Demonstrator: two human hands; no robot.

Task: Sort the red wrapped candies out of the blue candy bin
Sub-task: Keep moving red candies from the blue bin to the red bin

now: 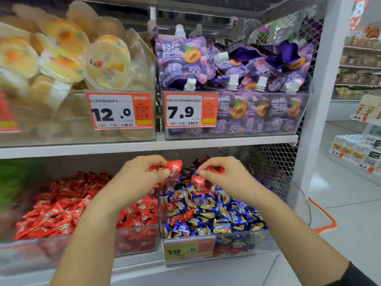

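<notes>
So both hands are up over the back of the blue bin (216, 240): the left hand (140, 178) has its fingers curled round a couple of red candies (174, 167), and the right hand (224, 176) is pinching another red one (215, 169) between thumb and fingertips, with one more (198, 183) just under it that might be hanging from that hand or lying on the pile, hard to tell. A few red wrappers (186, 215) are mixed in among the blue candies (226, 213) in the bin. The red bin (82, 242) sits right beside the blue bin on its left, and a 19.8 tag (181, 251) is on the blue bin's front.
</notes>
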